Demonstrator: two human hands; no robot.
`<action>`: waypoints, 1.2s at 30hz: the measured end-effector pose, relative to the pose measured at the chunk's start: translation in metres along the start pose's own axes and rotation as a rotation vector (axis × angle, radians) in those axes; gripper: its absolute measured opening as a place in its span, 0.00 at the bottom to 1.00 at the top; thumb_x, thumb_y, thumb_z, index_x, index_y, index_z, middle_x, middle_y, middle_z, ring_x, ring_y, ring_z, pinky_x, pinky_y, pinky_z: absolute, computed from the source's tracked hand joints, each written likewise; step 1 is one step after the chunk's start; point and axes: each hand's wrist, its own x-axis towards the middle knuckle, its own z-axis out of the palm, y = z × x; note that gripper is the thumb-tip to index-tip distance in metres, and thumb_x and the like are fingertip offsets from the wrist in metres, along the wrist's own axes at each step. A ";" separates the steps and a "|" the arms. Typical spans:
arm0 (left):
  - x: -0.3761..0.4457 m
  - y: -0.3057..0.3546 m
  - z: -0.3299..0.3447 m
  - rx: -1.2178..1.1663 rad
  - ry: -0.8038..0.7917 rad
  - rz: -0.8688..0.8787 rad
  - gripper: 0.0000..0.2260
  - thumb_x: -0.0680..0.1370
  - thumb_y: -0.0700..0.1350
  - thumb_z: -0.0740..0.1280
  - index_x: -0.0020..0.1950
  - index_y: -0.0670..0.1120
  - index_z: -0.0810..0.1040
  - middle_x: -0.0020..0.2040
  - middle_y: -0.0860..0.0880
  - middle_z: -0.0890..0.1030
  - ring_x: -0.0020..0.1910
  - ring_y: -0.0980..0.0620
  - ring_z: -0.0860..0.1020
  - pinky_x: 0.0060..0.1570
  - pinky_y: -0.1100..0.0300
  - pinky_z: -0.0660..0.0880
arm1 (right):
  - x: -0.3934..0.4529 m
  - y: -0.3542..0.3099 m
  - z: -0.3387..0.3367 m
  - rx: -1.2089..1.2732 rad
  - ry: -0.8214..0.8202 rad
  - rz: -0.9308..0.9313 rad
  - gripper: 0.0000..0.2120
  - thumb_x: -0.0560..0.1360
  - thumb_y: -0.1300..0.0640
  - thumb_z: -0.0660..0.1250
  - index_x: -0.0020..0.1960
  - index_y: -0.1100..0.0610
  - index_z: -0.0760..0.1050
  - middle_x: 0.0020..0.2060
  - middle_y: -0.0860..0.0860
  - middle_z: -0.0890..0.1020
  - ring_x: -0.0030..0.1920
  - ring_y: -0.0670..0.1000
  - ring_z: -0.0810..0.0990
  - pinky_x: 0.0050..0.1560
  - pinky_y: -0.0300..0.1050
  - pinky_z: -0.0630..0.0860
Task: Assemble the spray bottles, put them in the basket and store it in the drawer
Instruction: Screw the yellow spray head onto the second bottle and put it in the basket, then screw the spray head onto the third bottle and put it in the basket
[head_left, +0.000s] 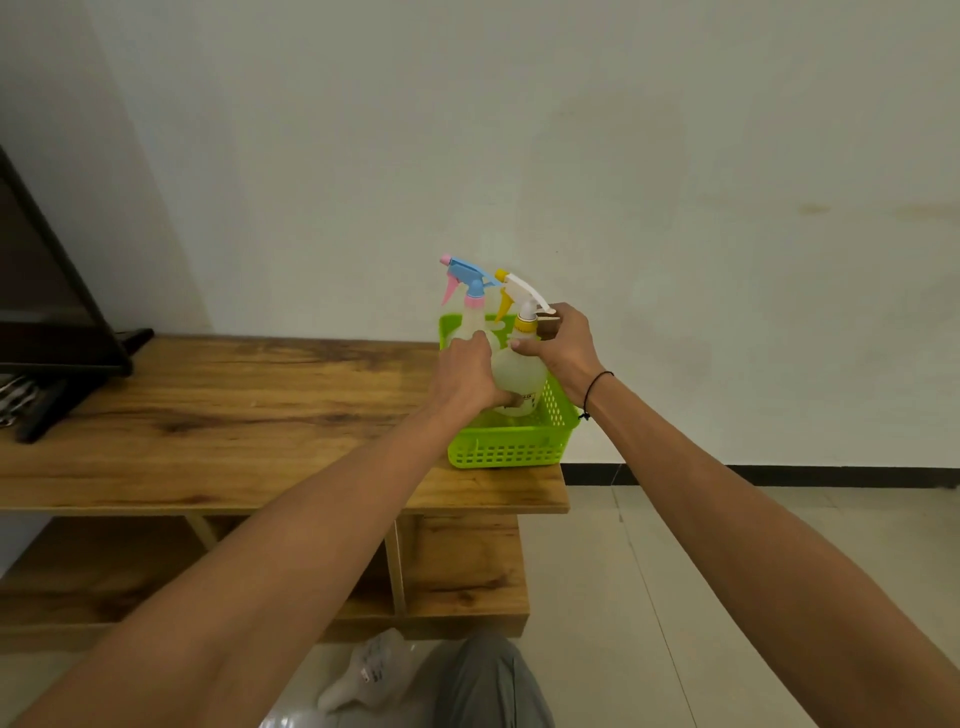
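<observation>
Right of centre in the frame, we have the green basket (511, 452) on the end of the wooden bench (218, 415), with 2 assembled spray bottles standing in it: the blue-and-pink one (470, 306) behind, the yellow-and-white one (521, 371) in front. Our left hand (465, 379) is wrapped on the front bottle's body and our right hand (563, 345) pinches at its neck. We judge it best to seat this bottle upright and steady before letting go, then grip both basket rims; no drawer is visible.
</observation>
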 end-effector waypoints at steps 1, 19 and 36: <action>-0.005 -0.001 -0.004 -0.004 0.027 0.001 0.37 0.63 0.64 0.83 0.63 0.46 0.76 0.56 0.46 0.81 0.56 0.42 0.81 0.42 0.54 0.70 | -0.005 -0.002 -0.001 0.001 0.006 -0.001 0.31 0.66 0.64 0.82 0.66 0.62 0.74 0.59 0.60 0.83 0.63 0.61 0.81 0.65 0.64 0.79; -0.116 -0.021 -0.070 -0.380 0.251 -0.025 0.10 0.72 0.59 0.74 0.38 0.56 0.80 0.34 0.57 0.83 0.44 0.52 0.85 0.42 0.56 0.79 | -0.133 -0.052 0.025 0.004 0.195 -0.188 0.12 0.76 0.55 0.74 0.56 0.56 0.77 0.45 0.46 0.82 0.42 0.41 0.79 0.40 0.37 0.72; -0.209 -0.188 0.067 -0.673 0.018 -0.139 0.05 0.74 0.50 0.78 0.42 0.51 0.86 0.35 0.57 0.85 0.34 0.58 0.84 0.38 0.53 0.85 | -0.239 0.108 0.154 -0.184 0.092 -0.175 0.01 0.77 0.60 0.69 0.47 0.56 0.77 0.38 0.42 0.80 0.38 0.46 0.78 0.39 0.39 0.76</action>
